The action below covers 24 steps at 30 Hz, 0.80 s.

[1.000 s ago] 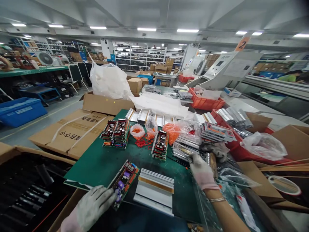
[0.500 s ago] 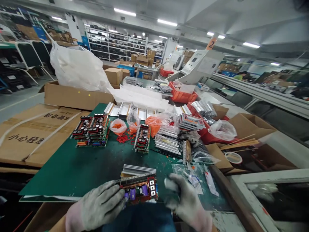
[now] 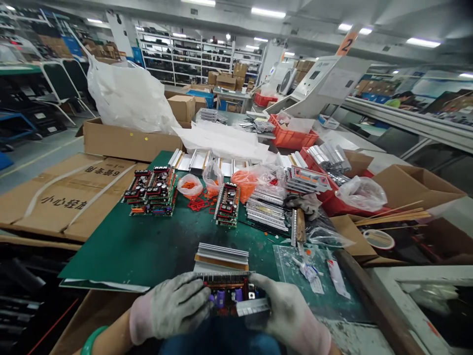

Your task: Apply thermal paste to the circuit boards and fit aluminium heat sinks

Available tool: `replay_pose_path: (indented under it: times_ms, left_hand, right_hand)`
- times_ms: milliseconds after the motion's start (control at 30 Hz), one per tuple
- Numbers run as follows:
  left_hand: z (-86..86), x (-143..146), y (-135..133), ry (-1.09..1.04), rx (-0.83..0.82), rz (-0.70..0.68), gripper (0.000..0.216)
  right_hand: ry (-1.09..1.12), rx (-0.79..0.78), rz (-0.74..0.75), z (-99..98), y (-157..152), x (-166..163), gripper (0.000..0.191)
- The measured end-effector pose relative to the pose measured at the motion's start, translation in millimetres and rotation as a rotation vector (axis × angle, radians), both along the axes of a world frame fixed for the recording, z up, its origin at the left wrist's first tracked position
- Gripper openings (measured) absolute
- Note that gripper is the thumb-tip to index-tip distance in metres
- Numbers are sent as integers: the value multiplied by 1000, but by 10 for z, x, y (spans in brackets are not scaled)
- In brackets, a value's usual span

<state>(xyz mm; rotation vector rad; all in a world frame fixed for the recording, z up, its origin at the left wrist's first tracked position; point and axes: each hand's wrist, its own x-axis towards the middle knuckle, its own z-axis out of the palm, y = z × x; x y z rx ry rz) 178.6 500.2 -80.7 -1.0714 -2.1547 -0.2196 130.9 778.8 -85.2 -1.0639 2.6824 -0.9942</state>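
A circuit board (image 3: 227,288) with purple parts and a dark strip along its far edge lies at the near edge of the green table. My left hand (image 3: 177,305), in a grey-white glove, grips the board's left end. In my gloved right hand (image 3: 286,310) is a short silver metal strip (image 3: 253,307), held across the board's near right corner. The right index finger reaches over the board's far right corner. Just beyond the board is a ribbed aluminium profile (image 3: 221,256). My palms hide both ends of the board.
Stacked circuit boards (image 3: 151,192) and another board pile (image 3: 227,204) stand farther back. Bags of orange parts (image 3: 190,185), metal profiles (image 3: 268,212) and a wooden-handled tool (image 3: 300,227) lie nearby. Tubes (image 3: 337,276) rest at right, beside open cardboard boxes (image 3: 402,241).
My right hand has moved in to the board's right end, bringing the metal strip over it. My left hand stays on the board. The view has shifted, so the scene sits differently.
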Motion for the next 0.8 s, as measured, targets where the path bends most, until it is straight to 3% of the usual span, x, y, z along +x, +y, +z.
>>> replay_pose_path:
  times_ms: [100, 200, 333, 400, 467, 600, 800]
  left_hand:
    - [-9, 15, -61, -9, -10, 29, 16]
    - [1, -12, -190, -44, -12, 142, 26]
    - [-6, -55, -354, -232, 211, 320, 32]
    - [-34, -62, -369, -370, 287, 285, 30]
    - [-79, -67, -340, -462, 275, 214, 43]
    - [-195, -92, -260, -503, 222, 172, 67]
    - [-303, -126, -250, -508, 176, 186, 75]
  right_hand:
    - [-64, -24, -24, -24, -52, 4, 46]
    - [-259, -27, -118, 10, -127, 1, 41]
    - [-411, -24, -228, 94, -222, -59, 35]
    - [-422, -11, -233, 106, -250, -110, 35]
    - [-432, 9, -229, 89, -265, -159, 34]
    - [-422, 45, -229, 10, -283, -221, 33]
    - [-352, 80, -232, -77, -314, -240, 35]
